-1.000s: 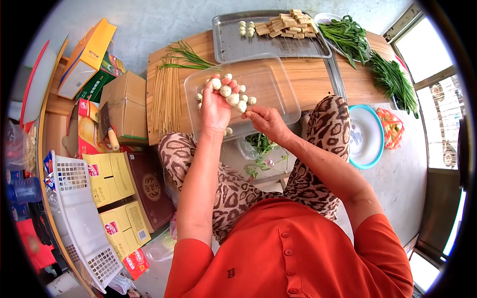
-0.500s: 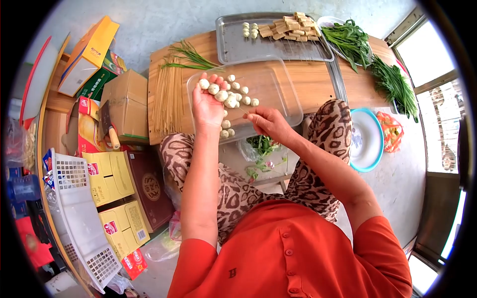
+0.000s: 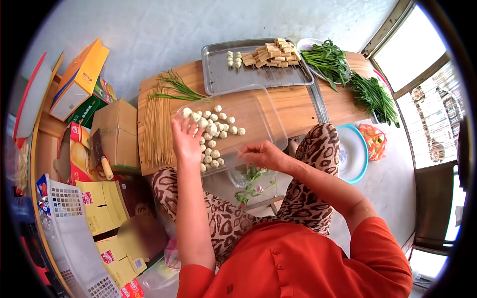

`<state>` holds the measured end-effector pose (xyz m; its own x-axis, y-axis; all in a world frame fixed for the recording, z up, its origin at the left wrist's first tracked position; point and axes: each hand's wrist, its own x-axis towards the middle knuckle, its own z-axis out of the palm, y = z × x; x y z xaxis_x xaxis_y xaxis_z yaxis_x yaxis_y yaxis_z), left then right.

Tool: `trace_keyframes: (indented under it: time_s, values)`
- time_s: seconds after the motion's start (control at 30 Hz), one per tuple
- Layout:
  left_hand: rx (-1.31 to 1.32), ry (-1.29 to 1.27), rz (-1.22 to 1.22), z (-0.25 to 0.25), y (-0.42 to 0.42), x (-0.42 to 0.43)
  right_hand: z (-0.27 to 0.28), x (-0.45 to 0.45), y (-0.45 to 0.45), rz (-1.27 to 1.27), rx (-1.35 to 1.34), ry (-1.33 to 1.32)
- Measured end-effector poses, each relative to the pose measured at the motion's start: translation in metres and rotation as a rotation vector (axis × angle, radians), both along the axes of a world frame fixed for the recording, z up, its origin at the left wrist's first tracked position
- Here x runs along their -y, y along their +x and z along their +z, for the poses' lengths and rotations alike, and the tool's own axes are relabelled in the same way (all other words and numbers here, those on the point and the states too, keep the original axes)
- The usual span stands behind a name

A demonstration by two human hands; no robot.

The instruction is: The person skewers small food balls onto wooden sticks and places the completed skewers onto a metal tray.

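My left hand point(image 3: 187, 141) is palm up over the left side of a clear plastic box point(image 3: 271, 124), its fingers spread and nothing gripped in them. Many pale, speckled balls point(image 3: 211, 129) lie in the box just beyond and beside those fingers. Over the near right rim of the box, my right hand point(image 3: 266, 155) has its fingers bent together in a pinch. Motion smears the fingertips, and what they hold, if anything, does not show. A bundle of thin bamboo skewers point(image 3: 158, 130) lies on the wooden table point(image 3: 293, 111), left of the box.
Behind the box, a metal tray point(image 3: 216, 78) carries skewered balls and stacked beige rolls point(image 3: 273, 53). Green leaves point(image 3: 325, 59) and chives point(image 3: 372, 97) lie to the right. A blue-rimmed basin point(image 3: 366, 154) stands below. Cartons point(image 3: 117, 131) and a wooden-handled knife point(image 3: 106, 166) are left.
The balls that lay on my left palm have gone into the box, and its fingers have spread. My right hand stays pinched near the box's right side. The whole view has shifted.
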<state>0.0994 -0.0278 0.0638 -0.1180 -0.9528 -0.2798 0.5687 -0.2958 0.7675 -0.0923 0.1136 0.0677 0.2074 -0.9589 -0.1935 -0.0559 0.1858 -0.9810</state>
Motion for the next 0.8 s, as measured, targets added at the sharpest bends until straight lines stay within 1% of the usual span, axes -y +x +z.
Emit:
trace_keyframes:
  time_s: [0.03, 0.13, 0.17, 0.23, 0.37, 0.5, 0.57, 0.63, 0.8]
  values:
    - [-0.05, -0.026, -0.036, -0.002, 0.006, 0.0, 0.001, 0.004, -0.004, -0.002, -0.006, 0.001]
    - [-0.067, -0.034, -0.015, 0.005, 0.01, 0.0, -0.001, 0.029, -0.026, -0.055, 0.107, 0.106]
    - [-0.069, -0.054, -0.054, 0.004, 0.011, -0.001, -0.002, 0.041, -0.035, -0.058, 0.102, 0.105]
    - [-0.077, -0.076, -0.092, 0.003, 0.011, -0.002, -0.003, 0.067, -0.053, -0.165, -0.004, 0.072]
    - [-0.043, -0.032, -0.113, 0.009, 0.002, -0.006, -0.014, 0.128, -0.085, -0.309, -0.1, 0.068]
    - [-0.059, -0.023, -0.161, 0.018, -0.003, -0.009, -0.029, 0.181, -0.102, -0.407, -0.077, 0.08]
    - [-0.036, -0.044, -0.223, 0.019, -0.004, -0.007, -0.04, 0.205, -0.108, -0.451, -0.057, 0.094]
    - [-0.025, -0.047, -0.226, 0.019, -0.007, -0.005, -0.05, 0.229, -0.112, -0.501, -0.06, 0.154]
    - [-0.015, -0.042, -0.288, 0.021, -0.013, -0.004, -0.069, 0.265, -0.113, -0.575, -0.157, 0.166]
